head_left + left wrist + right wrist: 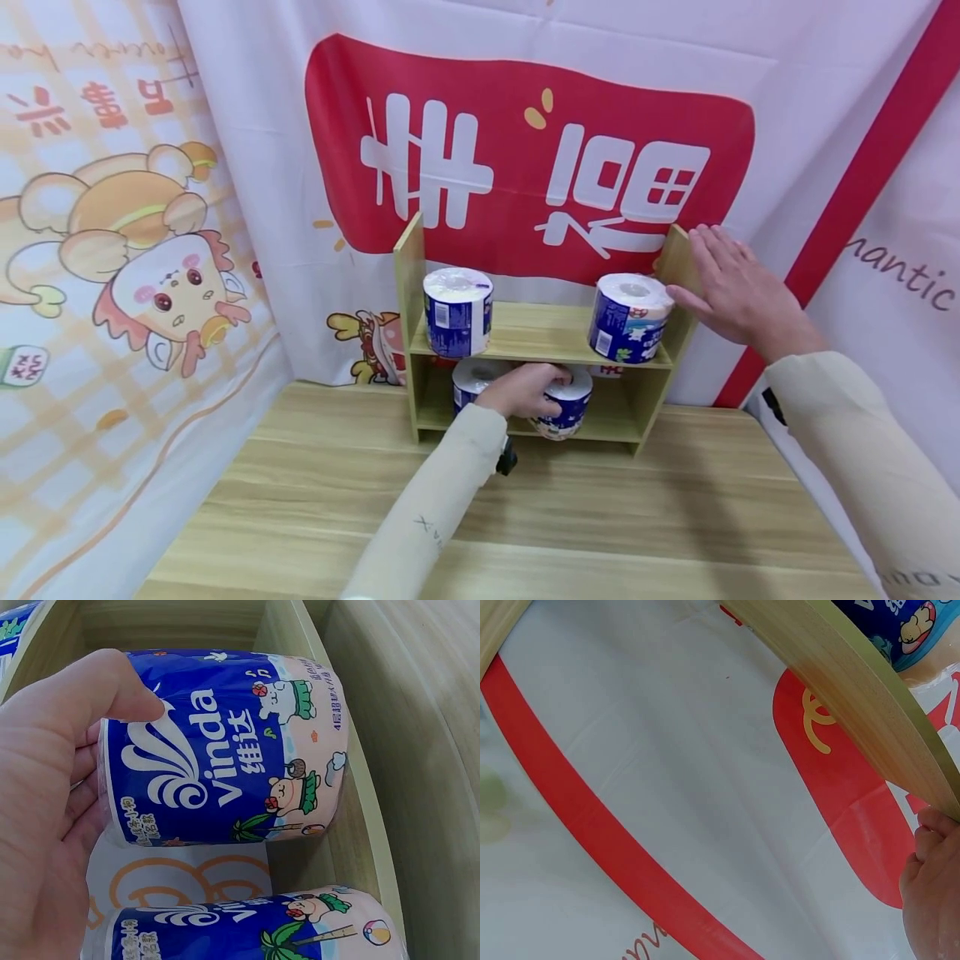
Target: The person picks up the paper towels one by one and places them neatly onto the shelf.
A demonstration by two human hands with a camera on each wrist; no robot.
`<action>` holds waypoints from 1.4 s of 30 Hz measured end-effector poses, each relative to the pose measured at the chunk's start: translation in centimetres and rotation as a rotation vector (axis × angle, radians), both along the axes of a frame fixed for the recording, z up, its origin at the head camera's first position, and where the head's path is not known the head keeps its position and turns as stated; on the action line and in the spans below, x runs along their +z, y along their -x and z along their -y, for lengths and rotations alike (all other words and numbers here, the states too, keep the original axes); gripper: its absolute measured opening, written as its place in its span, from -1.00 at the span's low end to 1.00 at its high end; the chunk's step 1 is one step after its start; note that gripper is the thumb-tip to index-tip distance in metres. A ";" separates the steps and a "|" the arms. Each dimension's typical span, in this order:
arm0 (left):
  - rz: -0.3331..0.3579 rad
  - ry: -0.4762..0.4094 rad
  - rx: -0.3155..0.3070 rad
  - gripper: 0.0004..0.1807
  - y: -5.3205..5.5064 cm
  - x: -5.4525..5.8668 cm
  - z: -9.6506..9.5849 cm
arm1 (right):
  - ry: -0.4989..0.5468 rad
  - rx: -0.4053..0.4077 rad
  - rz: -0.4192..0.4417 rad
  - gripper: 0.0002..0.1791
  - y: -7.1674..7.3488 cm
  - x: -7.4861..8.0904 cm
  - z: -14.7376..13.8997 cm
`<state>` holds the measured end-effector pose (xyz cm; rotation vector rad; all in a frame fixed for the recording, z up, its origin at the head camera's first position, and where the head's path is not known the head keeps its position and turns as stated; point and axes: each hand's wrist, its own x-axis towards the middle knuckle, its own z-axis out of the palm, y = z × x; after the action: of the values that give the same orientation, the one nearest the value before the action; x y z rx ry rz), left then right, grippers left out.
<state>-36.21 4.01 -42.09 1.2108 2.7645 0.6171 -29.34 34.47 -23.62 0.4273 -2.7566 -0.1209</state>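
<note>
On the lower level of a small wooden shelf [536,332], my left hand [527,390] grips a wrapped toilet paper roll [572,412]. The left wrist view shows the thumb on the roll's blue front, with the fingers tucked at its end and partly hidden. My right hand [738,292], fingers straight, rests against the top of the shelf's right side panel [870,712]. Another roll [468,377] stands to the left on the lower level, partly behind my left wrist. The upper level carries one roll at the left [459,317] and another at the right [628,325].
The shelf stands at the back of a wood-grain table [480,525]. Behind it hangs a white cloth with a large red printed panel [517,183]. A cartoon-printed cloth [112,292] covers the left side, and more white cloth hangs at the right.
</note>
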 end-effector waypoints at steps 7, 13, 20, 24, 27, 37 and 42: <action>-0.051 0.001 -0.030 -0.46 0.1 -0.2 0.2 | -0.007 -0.003 0.005 0.14 0.1 -0.1 0.0; -0.088 0.047 -0.042 -0.44 -0.5 0.2 0.9 | -0.009 0.003 0.007 0.15 0.3 -0.2 0.3; -0.142 0.120 -0.041 -0.33 -1.6 1.2 2.2 | -0.012 0.016 -0.004 0.14 0.7 -0.1 0.6; -0.167 0.149 -0.043 -0.29 -2.3 1.8 3.1 | -0.013 0.022 -0.003 0.14 0.8 0.0 0.7; -0.187 0.169 -0.054 -0.27 -3.1 2.1 3.9 | -0.012 0.022 0.007 0.14 0.6 0.0 0.6; -0.267 0.226 -0.110 -0.27 -6.3 3.8 6.5 | -0.021 0.010 0.016 0.14 0.0 0.3 0.3; -0.346 0.214 -0.127 -0.37 -8.1 4.4 8.1 | -0.038 0.007 -0.002 0.14 -0.3 0.5 0.4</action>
<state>-28.15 -4.13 -37.68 1.5513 2.8899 0.1024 -29.05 34.08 -23.14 0.4459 -2.7551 -0.1719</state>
